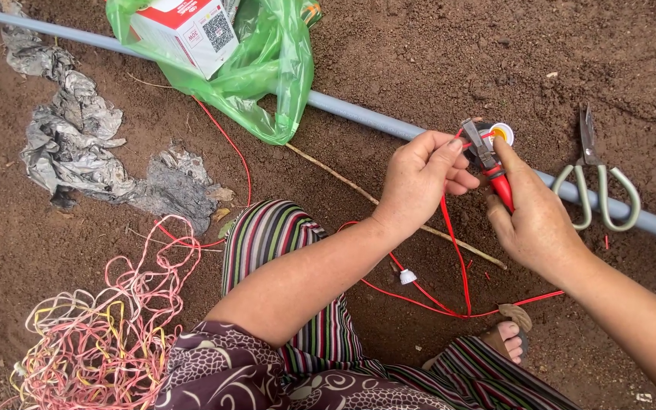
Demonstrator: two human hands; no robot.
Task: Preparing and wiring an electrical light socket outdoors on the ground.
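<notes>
My left hand (419,178) pinches a thin red wire (457,250) near its upper end, beside a small white lamp socket (501,134). My right hand (533,216) grips red-handled pliers (491,163), whose metal jaws meet the wire just below the socket. The wire hangs from my hands and loops over the brown soil, past a small white connector (408,276). Both hands work above a grey pipe (373,118).
Green-handled scissors (597,186) lie across the pipe at the right. A green plastic bag (267,68) holds a white and red box (187,30). Crumpled grey foil (77,144) lies left, tangled pink and yellow wires (108,334) at bottom left. My striped trousers (282,235) and sandalled foot (510,338) are below.
</notes>
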